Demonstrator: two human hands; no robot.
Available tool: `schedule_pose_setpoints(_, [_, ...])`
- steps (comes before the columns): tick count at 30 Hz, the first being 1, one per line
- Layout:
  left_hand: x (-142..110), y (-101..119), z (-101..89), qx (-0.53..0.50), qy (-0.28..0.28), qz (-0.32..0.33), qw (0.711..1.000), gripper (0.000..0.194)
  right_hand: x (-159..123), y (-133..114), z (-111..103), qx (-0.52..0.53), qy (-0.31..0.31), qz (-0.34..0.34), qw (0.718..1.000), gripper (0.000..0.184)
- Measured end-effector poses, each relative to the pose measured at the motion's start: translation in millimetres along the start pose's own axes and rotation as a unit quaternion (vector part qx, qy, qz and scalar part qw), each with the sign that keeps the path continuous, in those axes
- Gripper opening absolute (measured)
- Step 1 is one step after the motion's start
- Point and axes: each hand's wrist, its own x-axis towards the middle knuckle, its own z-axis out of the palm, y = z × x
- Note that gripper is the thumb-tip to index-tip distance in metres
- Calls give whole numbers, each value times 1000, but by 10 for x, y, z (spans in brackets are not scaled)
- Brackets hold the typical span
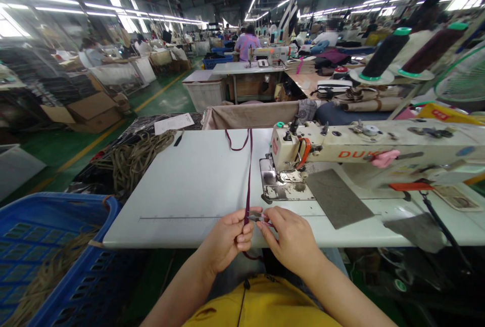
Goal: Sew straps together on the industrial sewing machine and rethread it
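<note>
A narrow maroon strap (248, 180) runs from the table's far edge toward me, and a loop of it lies near that edge. My left hand (229, 238) is closed around its near part, with a short length hanging below the table edge. My right hand (290, 236) is closed on a small tool that looks like thread snips (256, 216), its metal part touching or very near the strap beside my left fingers. Most of the tool is hidden by the fingers. Both hands are over the front edge of the white sewing table (182, 185).
To the right stands the sewing machine (364, 147), with a grey-brown flat piece (339, 198) in front of it. A blue basket (71, 261) is at the left, beside a heap of olive cords (138, 160). Behind the table is a fabric-lined bin (252, 116).
</note>
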Motion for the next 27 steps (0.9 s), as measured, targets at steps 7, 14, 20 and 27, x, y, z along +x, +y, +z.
schedule_pose_setpoints(7, [-12, 11, 14, -7, -9, 1, 1000, 44, -25, 11, 41, -6, 48, -25, 999, 18])
schedule_pose_setpoints(14, [-14, 11, 30, -5, -1, -6, 1000, 47, -28, 8, 31, 9, 53, -34, 998, 18])
schedule_pose_setpoints(20, [6, -36, 9, 1, -22, -7, 1000, 28, -9, 34, 86, 164, 28, 42, 985, 27])
schedule_pose_setpoints(27, [27, -62, 42, 19, 2, 5, 1000, 31, 62, 26, 107, 292, 4, 150, 945, 22])
